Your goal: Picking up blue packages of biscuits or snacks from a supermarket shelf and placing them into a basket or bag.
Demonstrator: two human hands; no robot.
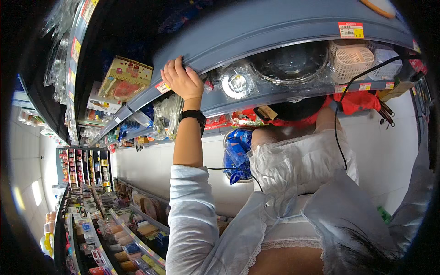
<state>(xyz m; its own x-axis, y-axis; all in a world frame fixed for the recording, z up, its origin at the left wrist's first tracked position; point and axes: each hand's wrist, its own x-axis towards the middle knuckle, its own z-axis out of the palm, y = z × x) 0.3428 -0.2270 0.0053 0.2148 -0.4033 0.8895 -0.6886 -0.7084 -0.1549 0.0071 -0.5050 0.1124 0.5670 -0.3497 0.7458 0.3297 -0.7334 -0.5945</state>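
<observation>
My left hand (pixel 183 79) lies over the front edge of a grey metal shelf (pixel 247 43), its fingers curled onto the lip. A black watch or wristband (pixel 193 117) circles that wrist. Right beside the fingers, a price label (pixel 163 87) is fixed to the shelf edge. On the level below sit a plastic-wrapped white round item (pixel 237 86), a large black round item with a clear lid or wrap (pixel 292 63), and perforated plastic baskets (pixel 352 62). My right hand is out of view; only the grey right sleeve (pixel 410 202) shows at the rim.
Boxed goods (pixel 125 77) stand on the shelf to the left. Blue packages (pixel 237 151) fill a round container on the tiled floor (pixel 147 175) beside my legs. Red bags (pixel 361 99) lie low at right. A black cable (pixel 338 130) hangs before me. Another stocked rack (pixel 137 237) lines the aisle.
</observation>
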